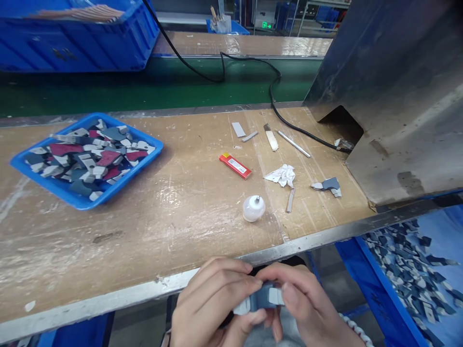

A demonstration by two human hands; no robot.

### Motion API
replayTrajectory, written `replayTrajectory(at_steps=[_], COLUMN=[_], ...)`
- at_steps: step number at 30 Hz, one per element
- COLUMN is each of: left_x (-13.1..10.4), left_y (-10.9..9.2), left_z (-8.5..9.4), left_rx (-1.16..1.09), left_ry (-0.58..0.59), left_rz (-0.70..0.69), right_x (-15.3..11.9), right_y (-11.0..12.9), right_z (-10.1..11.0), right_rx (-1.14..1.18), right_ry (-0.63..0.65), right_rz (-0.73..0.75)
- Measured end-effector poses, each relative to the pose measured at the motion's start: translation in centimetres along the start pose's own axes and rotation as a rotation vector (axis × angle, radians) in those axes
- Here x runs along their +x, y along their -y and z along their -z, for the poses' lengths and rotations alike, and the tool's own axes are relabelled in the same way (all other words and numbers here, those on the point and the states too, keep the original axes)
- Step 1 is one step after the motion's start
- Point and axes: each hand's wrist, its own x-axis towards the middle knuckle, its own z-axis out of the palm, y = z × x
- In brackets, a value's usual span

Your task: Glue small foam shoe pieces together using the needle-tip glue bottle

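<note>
The piece (262, 299), blue-grey in the middle with pale ends, is held in front of the near edge of the bench (181, 202), between both hands. Its long axis runs roughly side to side, the right end slightly farther from the body. The left hand (213, 299) is closed on the left part, fingers along the far side and thumb below; the right hand (307, 301) pinches the right end between thumb and forefinger. Neither hand is nearer, since both touch it. The bottle (253, 209) stands upright straight ahead, the tray (85, 205) of similar pieces well apart to the left.
</note>
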Motion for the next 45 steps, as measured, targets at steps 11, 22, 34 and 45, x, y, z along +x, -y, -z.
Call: replayTrajectory(at_steps=[11, 22, 34, 45], left_x=[0.1, -0.4, -0.9, -1.2], left_y=[-0.7, 0.7, 3.7, 3.7], left_z=[-0.5, 1.3, 2.5, 1.5], left_rx=[-0.071, 0.028, 0.301, 0.349], left_ry=[0.009, 0.05, 0.05, -0.066], left_rz=[0.059, 0.109, 0.195, -0.038], right_x=[0.6, 1.2, 5.2, 6.8], right_y=[-0.8, -1.4, 0.0, 0.8], right_z=[-0.3, 0.8, 3.0, 1.6], right_rx=[0.178, 0.027, -0.608, -0.887], right_ry=[0.304, 0.089, -0.489, -0.383], right_rz=[0.006, 0.133, 0.509, 0.475])
